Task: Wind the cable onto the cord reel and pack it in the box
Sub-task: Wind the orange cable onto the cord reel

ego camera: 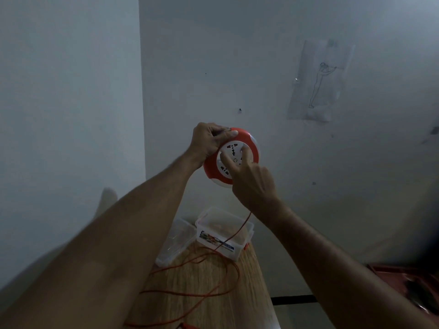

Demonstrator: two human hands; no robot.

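Observation:
I hold a round orange and white cord reel [247, 141] up in front of the wall, its socket face toward me. My left hand [209, 142] grips its upper left rim. My right hand [251, 181] covers the lower right, fingers pressed on the white centre disc. An orange cable [209, 255] drops from under my right hand and lies in loose loops on the wooden table [251, 281]. A clear plastic box [237, 224] with a printed label stands open at the table's far end.
The box's clear lid [175, 241] lies to the left of the box. A sheet with a line drawing [318, 81] is taped to the wall. A dark red tray [408, 283] sits low at the right edge.

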